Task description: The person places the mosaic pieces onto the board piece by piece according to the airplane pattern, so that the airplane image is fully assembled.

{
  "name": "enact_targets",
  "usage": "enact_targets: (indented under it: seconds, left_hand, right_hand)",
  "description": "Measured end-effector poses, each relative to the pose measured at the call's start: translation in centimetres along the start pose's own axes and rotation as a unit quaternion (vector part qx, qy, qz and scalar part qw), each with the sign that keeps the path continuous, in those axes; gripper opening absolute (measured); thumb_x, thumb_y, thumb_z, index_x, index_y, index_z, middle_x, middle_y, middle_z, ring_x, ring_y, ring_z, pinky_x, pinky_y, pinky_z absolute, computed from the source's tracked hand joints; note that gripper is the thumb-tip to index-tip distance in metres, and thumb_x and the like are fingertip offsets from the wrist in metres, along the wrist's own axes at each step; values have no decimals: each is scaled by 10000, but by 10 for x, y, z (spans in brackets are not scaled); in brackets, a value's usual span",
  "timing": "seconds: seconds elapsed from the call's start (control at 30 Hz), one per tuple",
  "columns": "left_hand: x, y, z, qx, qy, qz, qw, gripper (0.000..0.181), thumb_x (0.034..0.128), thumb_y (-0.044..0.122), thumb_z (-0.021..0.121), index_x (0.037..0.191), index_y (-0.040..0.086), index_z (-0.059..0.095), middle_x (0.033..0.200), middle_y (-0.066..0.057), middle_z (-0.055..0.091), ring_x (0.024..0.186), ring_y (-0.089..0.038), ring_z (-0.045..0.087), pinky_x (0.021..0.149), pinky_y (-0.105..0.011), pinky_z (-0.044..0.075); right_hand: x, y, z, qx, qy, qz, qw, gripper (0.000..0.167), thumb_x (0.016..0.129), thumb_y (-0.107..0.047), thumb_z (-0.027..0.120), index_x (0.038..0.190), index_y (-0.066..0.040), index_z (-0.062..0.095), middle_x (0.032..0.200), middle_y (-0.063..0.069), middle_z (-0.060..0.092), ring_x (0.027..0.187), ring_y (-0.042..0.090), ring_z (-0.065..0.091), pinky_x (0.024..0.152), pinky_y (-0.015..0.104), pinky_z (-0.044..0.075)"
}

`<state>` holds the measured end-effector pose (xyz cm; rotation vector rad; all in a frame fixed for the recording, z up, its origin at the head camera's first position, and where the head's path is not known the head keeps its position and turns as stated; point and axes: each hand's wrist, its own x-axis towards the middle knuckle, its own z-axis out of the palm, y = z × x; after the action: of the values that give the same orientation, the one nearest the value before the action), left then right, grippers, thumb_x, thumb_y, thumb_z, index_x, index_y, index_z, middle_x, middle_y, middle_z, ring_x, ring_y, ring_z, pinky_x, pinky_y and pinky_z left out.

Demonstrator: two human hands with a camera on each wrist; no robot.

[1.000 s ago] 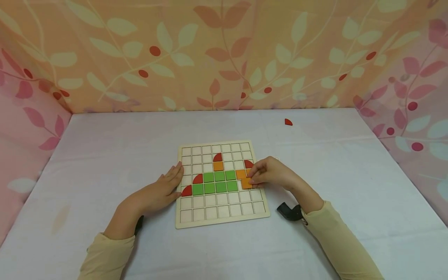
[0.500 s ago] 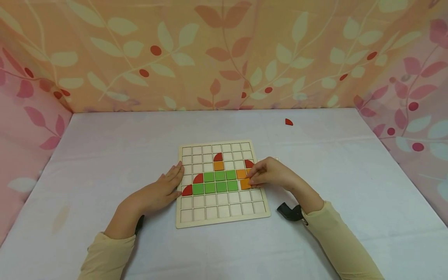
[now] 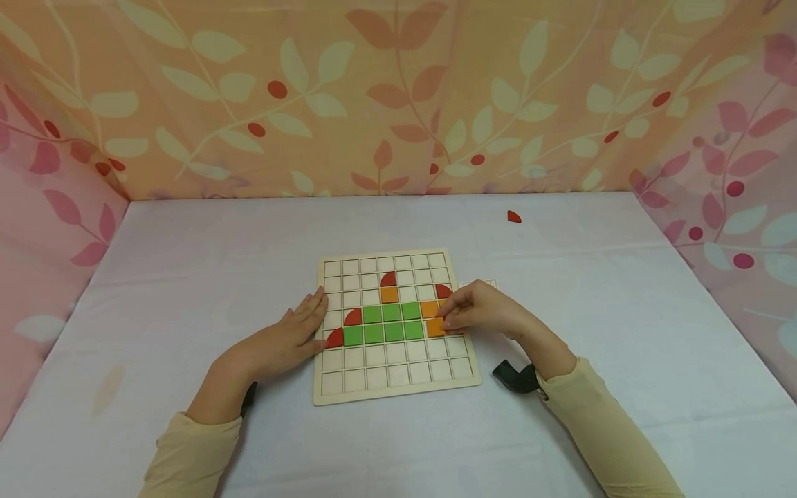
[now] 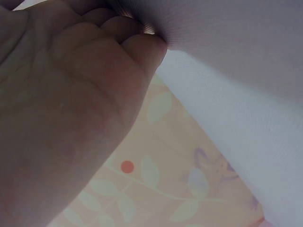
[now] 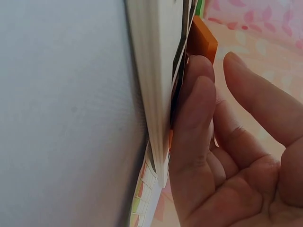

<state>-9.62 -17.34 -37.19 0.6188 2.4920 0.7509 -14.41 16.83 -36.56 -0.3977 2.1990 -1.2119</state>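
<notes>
A wooden grid board (image 3: 398, 384) lies on the table, bearing green tiles (image 3: 391, 313), orange tiles and red quarter-round tiles. My left hand (image 3: 277, 344) rests along the board's left edge, thumb against the lowest red tile (image 3: 336, 337). In the left wrist view the fingers of that left hand (image 4: 80, 80) lie together near the cloth. On the board's right side, my right hand (image 3: 482, 309) holds an orange square tile (image 3: 434, 328) at its fingertips. The right wrist view shows this orange tile (image 5: 204, 41) standing a little proud of the board, beside the fingertips; the fingers hide part of it.
A loose red quarter-round tile (image 3: 514, 217) lies at the back right of the white table. Behind the right hand, a pale gridded card (image 3: 488, 283) sticks out. Black wrist gear (image 3: 515, 377) hangs under the right wrist. Patterned curtains (image 3: 398, 97) enclose the back and sides.
The orange tile in my right hand has shifted slightly up and left, lining up with its grid cell. The left thumb has slid a little onto the lowest red tile.
</notes>
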Motion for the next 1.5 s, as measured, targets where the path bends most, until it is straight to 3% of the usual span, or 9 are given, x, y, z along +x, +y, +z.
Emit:
enact_targets:
  seconds: [0.83, 1.23, 1.37, 1.5]
  left_hand:
    - [0, 3, -1, 44, 26, 61, 10000, 701, 982, 240, 497, 1470, -81, 110, 1556, -214, -21, 1413, -397, 10, 1099, -590, 80]
    - [2, 3, 0, 154, 29, 46, 9999, 689, 980, 207, 496, 1471, -80, 109, 1556, -214, -24, 1411, -401, 19, 1098, -589, 94]
    - [1, 3, -1, 112, 20, 49, 9999, 688, 980, 204, 495, 1472, -78, 107, 1557, -211, -26, 1411, -400, 16, 1098, -590, 91]
    - [1, 3, -1, 91, 13, 70, 9999, 687, 980, 204, 493, 1472, -79, 105, 1556, -212, -29, 1411, -402, 12, 1097, -593, 87]
  right_hand:
    - [-1, -3, 1, 79, -110, -199, 9997, 164, 851, -85, 689, 953, 43, 699, 841, 68, 704, 738, 159, 646, 710, 268, 528]
    - [-2, -3, 0, 261, -58, -106, 9996, 165, 850, -81, 686, 945, 54, 696, 806, 89, 695, 704, 170, 636, 691, 274, 537]
    - [-6, -3, -7, 273, 65, -6, 9996, 173, 853, -90, 683, 962, 43, 701, 800, 109, 686, 722, 190, 625, 714, 290, 534]
    - [-16, 0, -25, 311, 422, 152, 9985, 218, 860, -111, 683, 1001, 56, 688, 886, 138, 699, 779, 216, 664, 744, 320, 549]
